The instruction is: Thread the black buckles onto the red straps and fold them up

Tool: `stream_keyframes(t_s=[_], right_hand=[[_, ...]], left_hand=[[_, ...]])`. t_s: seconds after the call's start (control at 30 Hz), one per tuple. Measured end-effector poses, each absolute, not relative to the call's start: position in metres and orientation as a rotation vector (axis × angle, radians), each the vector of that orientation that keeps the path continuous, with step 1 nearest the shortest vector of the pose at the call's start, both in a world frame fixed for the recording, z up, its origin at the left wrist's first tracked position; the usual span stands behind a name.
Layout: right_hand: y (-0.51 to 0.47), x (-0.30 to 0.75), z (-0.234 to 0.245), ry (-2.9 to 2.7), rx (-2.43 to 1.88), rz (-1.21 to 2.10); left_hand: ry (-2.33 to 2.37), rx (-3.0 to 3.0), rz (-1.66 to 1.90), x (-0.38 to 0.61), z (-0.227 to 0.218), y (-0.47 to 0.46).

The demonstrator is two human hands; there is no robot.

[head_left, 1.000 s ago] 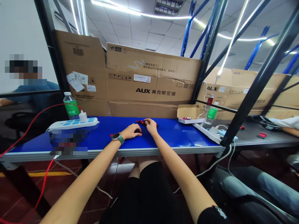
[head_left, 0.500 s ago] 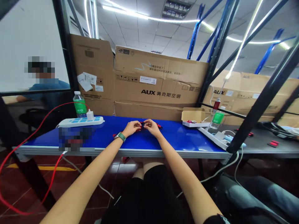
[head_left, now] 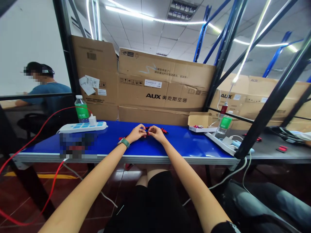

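Note:
My left hand [head_left: 138, 132], with a green-banded watch [head_left: 125, 142] at the wrist, is closed in a pinch above the blue tabletop [head_left: 189, 142]. My right hand [head_left: 156, 133] faces it, its fingers also pinched together. Between the fingertips shows a small red and black piece [head_left: 147, 132]; the fingers cover most of it, so its kind cannot be made out. Just beyond my right hand lies a red and black part [head_left: 164, 131]. Another bit of red [head_left: 120, 138] peeks out beside my left wrist.
An open carton [head_left: 201, 128] of small parts stands at the back right, near a bottle [head_left: 225, 123] and a power strip [head_left: 222, 143]. On the left are another bottle [head_left: 82, 110], a power strip [head_left: 84, 127] and a red cable [head_left: 53, 181]. Cardboard [head_left: 157, 111] walls the back.
My hands stay pinched together over the table. My right fingers have shifted slightly, and more red shows at their tips. The view has moved a little.

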State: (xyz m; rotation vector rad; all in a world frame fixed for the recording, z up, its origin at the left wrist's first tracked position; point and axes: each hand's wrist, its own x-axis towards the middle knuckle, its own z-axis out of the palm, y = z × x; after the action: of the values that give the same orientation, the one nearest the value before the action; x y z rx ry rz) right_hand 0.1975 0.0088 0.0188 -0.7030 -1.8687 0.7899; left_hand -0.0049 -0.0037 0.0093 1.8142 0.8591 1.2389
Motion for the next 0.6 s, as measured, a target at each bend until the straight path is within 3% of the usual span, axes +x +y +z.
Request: stream_keyframes(t_s=[0.6], right_hand=[[0.004, 0.189, 0.012, -1.786, -0.972, 0.905]], left_hand=[[1.12, 2.358, 1.144, -0.004, 0.013, -0.015]])
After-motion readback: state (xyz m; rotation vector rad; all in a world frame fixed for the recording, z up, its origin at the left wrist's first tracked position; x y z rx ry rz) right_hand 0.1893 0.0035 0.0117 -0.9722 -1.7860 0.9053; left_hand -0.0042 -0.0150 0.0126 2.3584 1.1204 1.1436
